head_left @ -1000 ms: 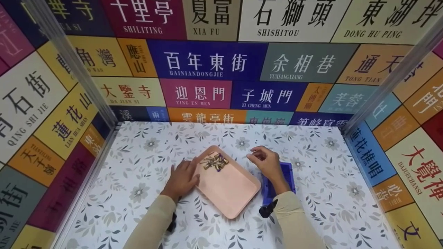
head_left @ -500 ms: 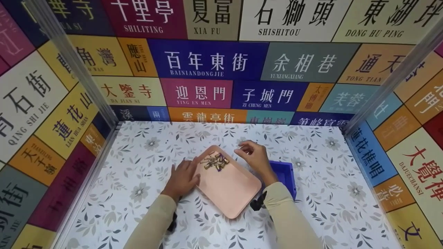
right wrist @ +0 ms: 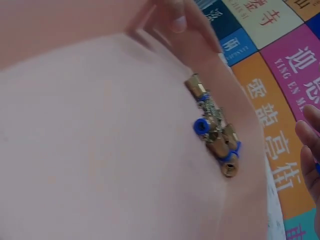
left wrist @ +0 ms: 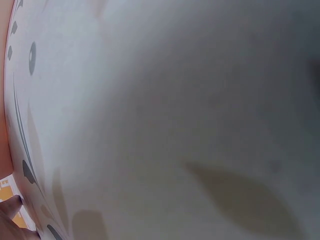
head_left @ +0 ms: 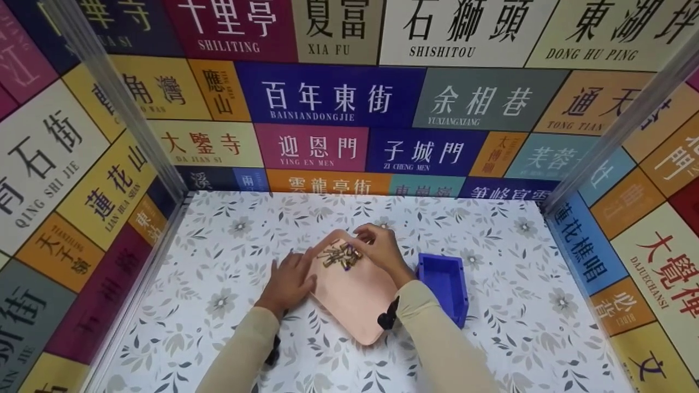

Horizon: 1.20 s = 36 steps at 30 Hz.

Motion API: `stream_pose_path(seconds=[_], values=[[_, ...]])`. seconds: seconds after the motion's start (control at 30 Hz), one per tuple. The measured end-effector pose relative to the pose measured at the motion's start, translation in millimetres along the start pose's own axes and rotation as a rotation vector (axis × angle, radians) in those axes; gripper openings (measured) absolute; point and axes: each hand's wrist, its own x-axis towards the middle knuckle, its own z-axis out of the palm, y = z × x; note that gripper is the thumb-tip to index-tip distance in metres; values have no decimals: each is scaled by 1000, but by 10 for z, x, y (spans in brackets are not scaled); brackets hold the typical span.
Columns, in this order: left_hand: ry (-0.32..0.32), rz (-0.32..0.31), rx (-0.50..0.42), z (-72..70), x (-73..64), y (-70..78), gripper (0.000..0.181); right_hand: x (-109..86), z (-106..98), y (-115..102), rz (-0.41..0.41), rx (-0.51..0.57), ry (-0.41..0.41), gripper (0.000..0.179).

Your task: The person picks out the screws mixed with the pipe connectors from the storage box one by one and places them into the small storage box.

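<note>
A pink tray (head_left: 355,297) lies slantwise on the table between my hands. Several small brass fittings with blue collars (head_left: 339,256) are heaped in its far corner, also seen from close by in the right wrist view (right wrist: 220,135). My left hand (head_left: 286,281) holds the tray's left rim, its thumb over the edge. In the left wrist view a sliver of tray wall (left wrist: 5,110) and some fingers (left wrist: 12,220) show at the left. Thumb and fingers bent, my right hand (head_left: 379,248) reaches over the far right rim beside the fittings; nothing is plainly seen held.
A blue rectangular bin (head_left: 442,286) stands to the right of the tray, beside my right forearm. The table (head_left: 218,251) has a leaf-and-flower pattern. Walls covered with coloured signs (head_left: 330,95) enclose it at the back and on both sides.
My right hand has moved left, from over the blue bin to the tray's fittings, so the bin's inside now shows. My left hand has stayed at the tray's rim.
</note>
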Motion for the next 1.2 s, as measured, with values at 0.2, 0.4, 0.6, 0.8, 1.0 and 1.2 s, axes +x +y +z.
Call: stream_pose_path(seconds=[0.2,0.4,0.6,0.8,1.0,1.2], values=[[4,16,-17,-9,-10,-5,72,25,207,13,1,33,-41,25],[16,10,-15,-2,-5,-16,72,84,339,9,11,37,-84,28],[27,16,-6,-6,2,-40,70,136,427,-21,17,20,-128,31],[15,9,-10,7,11,-57,71,130,575,-5,-6,31,-150,24],[23,21,-12,1,17,-53,71,65,708,66,-4,13,-129,21],[20,23,-22,-20,21,-23,72,23,753,142,82,-28,-143,22]])
